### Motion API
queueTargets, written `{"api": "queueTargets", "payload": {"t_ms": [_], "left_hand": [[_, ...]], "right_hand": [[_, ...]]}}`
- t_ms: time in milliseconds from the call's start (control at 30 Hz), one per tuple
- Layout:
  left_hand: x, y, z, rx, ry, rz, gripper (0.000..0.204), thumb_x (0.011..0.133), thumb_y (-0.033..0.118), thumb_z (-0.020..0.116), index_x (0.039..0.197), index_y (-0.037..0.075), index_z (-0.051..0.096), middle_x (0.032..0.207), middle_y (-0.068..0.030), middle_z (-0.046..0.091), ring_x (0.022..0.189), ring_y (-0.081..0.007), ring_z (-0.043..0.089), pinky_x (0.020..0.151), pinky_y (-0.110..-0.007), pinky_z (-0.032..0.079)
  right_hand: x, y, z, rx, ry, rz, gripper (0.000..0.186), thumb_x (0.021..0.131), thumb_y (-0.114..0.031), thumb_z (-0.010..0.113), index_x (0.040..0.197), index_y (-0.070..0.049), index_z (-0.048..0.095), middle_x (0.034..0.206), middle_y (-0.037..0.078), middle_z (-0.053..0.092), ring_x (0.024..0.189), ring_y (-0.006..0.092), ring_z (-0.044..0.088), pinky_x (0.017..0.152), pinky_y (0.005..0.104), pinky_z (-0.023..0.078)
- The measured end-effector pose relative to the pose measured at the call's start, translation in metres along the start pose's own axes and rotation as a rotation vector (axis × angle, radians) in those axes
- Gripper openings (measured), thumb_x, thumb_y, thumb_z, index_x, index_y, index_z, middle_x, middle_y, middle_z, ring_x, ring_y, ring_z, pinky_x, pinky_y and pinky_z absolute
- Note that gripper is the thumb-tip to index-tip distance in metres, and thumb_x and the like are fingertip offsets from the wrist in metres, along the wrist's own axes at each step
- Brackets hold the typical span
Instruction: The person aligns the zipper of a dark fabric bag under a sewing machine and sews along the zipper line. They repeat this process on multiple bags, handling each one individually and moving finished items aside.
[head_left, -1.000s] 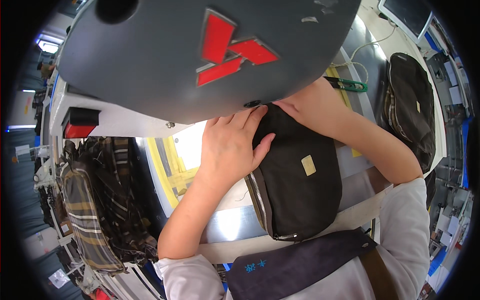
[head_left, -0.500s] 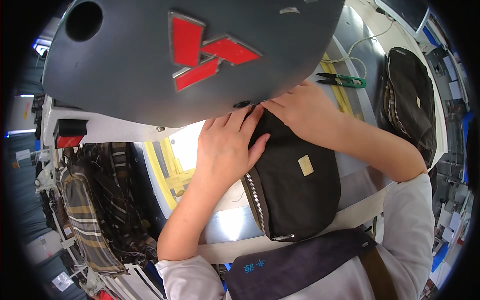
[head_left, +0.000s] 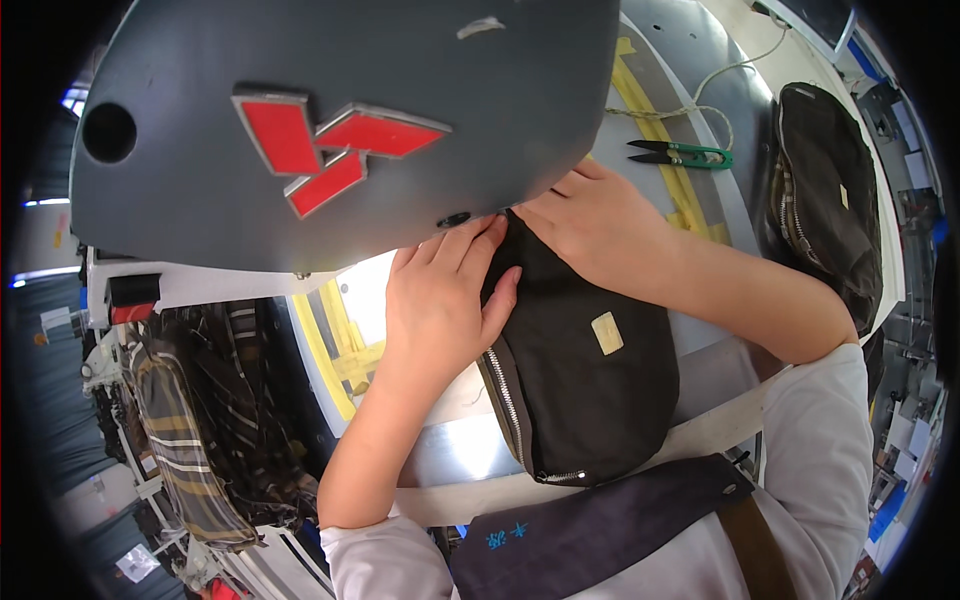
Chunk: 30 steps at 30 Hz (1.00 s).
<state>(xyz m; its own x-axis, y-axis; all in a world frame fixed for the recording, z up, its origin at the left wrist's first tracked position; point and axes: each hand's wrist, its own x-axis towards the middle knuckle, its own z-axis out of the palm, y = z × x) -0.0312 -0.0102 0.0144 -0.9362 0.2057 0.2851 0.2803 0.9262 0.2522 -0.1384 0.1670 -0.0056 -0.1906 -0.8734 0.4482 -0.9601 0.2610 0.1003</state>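
A black fabric pouch [head_left: 570, 390] lies in front of me, its far end passing under the dark grey head of a sewing machine [head_left: 400, 215]. It has a metal zipper [head_left: 510, 405] down its left side and a small pale yellow label on top. My left hand [head_left: 437, 305] rests along the pouch's far left edge, fingers stretched and thumb apart, fingertips close under the machine head. At the far right edge, my right hand [head_left: 600, 225] grips the pouch with bent fingers, their tips partly hidden. The machine head hides the needle area.
Green-handled thread snips [head_left: 690, 156] lie beyond my right hand, near a pale cord [head_left: 720, 80]. Another black zippered pouch [head_left: 830, 190] sits at the far right. Plaid fabric pieces [head_left: 180, 430] hang at the left. Yellow tape strips [head_left: 340, 345] mark the machine table.
The machine head has shifted left and slightly down in the view. Both hands stay on the pouch, with little visible movement of the pouch itself.
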Motion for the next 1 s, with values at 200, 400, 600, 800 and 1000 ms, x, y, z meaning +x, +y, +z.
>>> {"api": "queueTargets", "payload": {"t_ms": [200,400,600,800,1000], "left_hand": [[-0.0004,0.0044,0.0011,0.023,-0.006,-0.029,0.042,0.074,0.017,0.072,0.113,0.003,0.064,0.120,-0.0071,0.063,0.105,-0.0270,0.062,0.098,-0.041,0.045],[-0.0032,0.0030,0.0034,-0.020,0.004,-0.047,0.043,0.073,0.015,0.073,0.113,0.002,0.063,0.118,-0.0093,0.061,0.106,-0.0290,0.061,0.094,-0.039,0.047],[-0.0036,0.0016,0.0025,-0.037,0.013,-0.037,0.044,0.071,0.015,0.075,0.111,0.001,0.064,0.116,-0.0094,0.062,0.105,-0.0285,0.062,0.094,-0.039,0.048],[-0.0022,-0.0007,0.0038,-0.029,0.020,-0.017,0.042,0.069,0.015,0.075,0.108,0.001,0.064,0.116,-0.0094,0.063,0.103,-0.0282,0.062,0.094,-0.039,0.048],[-0.0013,0.0002,0.0011,-0.027,0.012,-0.014,0.043,0.070,0.016,0.075,0.108,0.001,0.064,0.116,-0.0097,0.063,0.102,-0.0283,0.062,0.093,-0.039,0.048]], "right_hand": [[-0.0042,0.0020,0.0041,0.038,0.074,0.044,0.020,0.074,-0.014,0.060,0.089,-0.003,0.067,0.091,0.003,0.055,0.085,0.0173,0.055,0.070,0.0296,0.045],[-0.0026,0.0024,-0.0008,0.023,-0.002,0.013,0.017,0.074,-0.014,0.061,0.084,-0.004,0.068,0.089,0.002,0.055,0.081,0.0167,0.054,0.068,0.0294,0.044],[-0.0011,0.0019,-0.0040,0.003,-0.008,0.008,0.016,0.074,-0.014,0.060,0.084,-0.005,0.069,0.089,0.002,0.055,0.081,0.0164,0.053,0.071,0.0287,0.043],[-0.0004,0.0009,-0.0040,0.003,-0.021,0.007,0.016,0.075,-0.015,0.060,0.084,-0.005,0.069,0.091,0.002,0.055,0.082,0.0162,0.053,0.071,0.0287,0.042],[-0.0002,0.0009,-0.0043,-0.002,-0.036,0.003,0.014,0.075,-0.015,0.060,0.082,-0.005,0.068,0.089,0.002,0.054,0.082,0.0160,0.054,0.071,0.0289,0.042]]}}
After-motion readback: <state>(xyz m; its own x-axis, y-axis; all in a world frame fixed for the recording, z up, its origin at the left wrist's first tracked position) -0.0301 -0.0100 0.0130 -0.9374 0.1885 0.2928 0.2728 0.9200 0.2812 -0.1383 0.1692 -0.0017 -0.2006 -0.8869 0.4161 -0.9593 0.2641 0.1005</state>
